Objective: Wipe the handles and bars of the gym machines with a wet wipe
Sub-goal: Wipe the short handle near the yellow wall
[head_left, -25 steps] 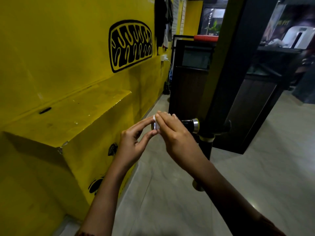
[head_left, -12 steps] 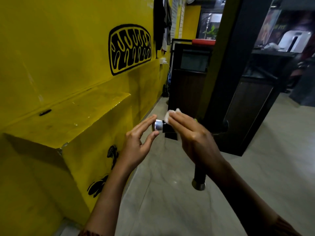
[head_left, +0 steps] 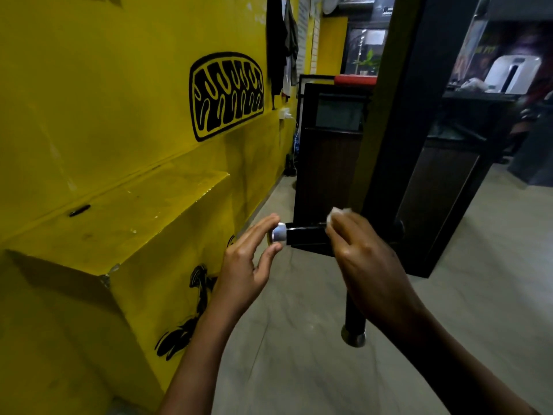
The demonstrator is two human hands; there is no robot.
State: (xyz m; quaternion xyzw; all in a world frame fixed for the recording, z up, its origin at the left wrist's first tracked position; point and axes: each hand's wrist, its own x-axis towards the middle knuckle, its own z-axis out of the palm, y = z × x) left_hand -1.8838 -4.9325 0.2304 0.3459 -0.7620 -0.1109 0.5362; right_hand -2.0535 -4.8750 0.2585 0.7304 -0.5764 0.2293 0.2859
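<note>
fingers [head_left: 339, 233] of right hand [head_left: 369, 265] around wipe [head_left: 337, 211]

Gym interior, dimly lit. Yellow wall [head_left: 104, 85] at left bears a black painted emblem [head_left: 227, 95]; a yellow boxed ledge [head_left: 119, 217] projects below it. Glossy pale grey floor [head_left: 478, 265]. Dark wooden cabinet [head_left: 326, 163] behind; dark garments [head_left: 281, 46] hang on the wall.

Glossy black handle [head_left: 305, 234] with polished metal end cap [head_left: 279, 236]; soft white wipe [head_left: 336, 214]; glossy yellow-painted ledge [head_left: 119, 217]
</note>
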